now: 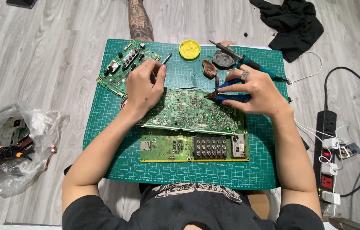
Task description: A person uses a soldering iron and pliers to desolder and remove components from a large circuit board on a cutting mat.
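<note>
Right hand [256, 91] grips blue-handled cutters [227, 96] mid-frame; left hand [144, 87] pinches a slim tool [166, 58], steadying the stiff, fragile circuit board [190, 113] — best held by edges.

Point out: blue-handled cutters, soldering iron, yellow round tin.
blue-handled cutters [231, 97]: head view, on the lower blue handle under the right hand's fingers.
soldering iron [252, 64]: head view, on its teal grip.
yellow round tin [189, 49]: head view, on its centre.

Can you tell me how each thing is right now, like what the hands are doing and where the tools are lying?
Left hand: closed on tweezers, resting on large circuit board.
Right hand: gripping blue-handled cutters, tips on that board.
Soldering iron: lying on cutting mat.
Yellow tin: open.
Small circuit board: lying flat, untouched.
</note>
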